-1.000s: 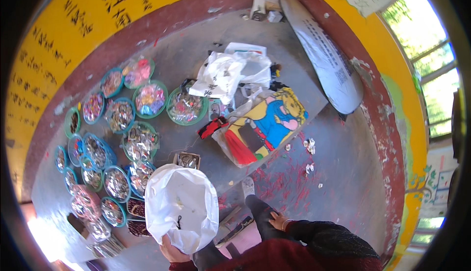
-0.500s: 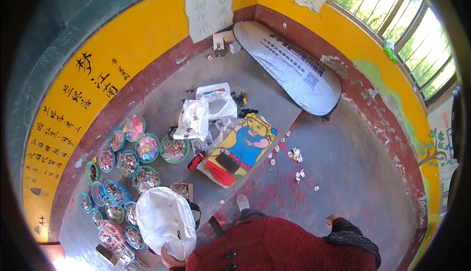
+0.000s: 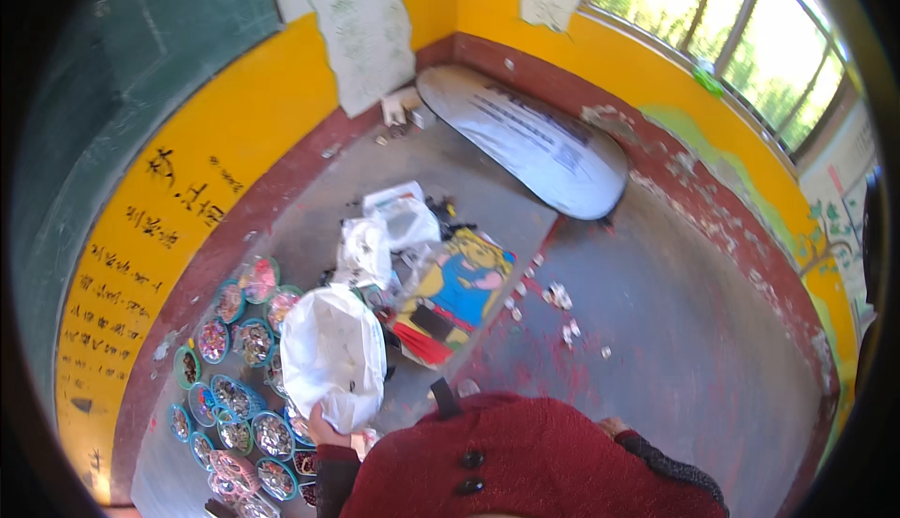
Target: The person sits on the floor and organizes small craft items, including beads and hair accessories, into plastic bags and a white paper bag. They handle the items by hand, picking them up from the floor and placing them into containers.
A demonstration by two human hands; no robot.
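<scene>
My left hand grips the near rim of a white bag-lined bin. The bin is tilted so its inside faces up, and a small dark bit lies on the lining. A dark strap hangs at its right side. On the right, my right hand hangs low beside the dark red coat, away from any object; its fingers are too small and blurred to read. Just left of the bin, several round plastic baskets of small packaged goods stand on the floor.
A painted cartoon board lies ahead, beside white plastic bags. Crumpled white scraps are scattered to its right. A long silver-grey covered board rests by the far corner. A barred window is at the upper right.
The bin has moved up and to the right in view with my left hand, now covering some baskets. My right hand has drawn closer to the coat. The view has shifted.
</scene>
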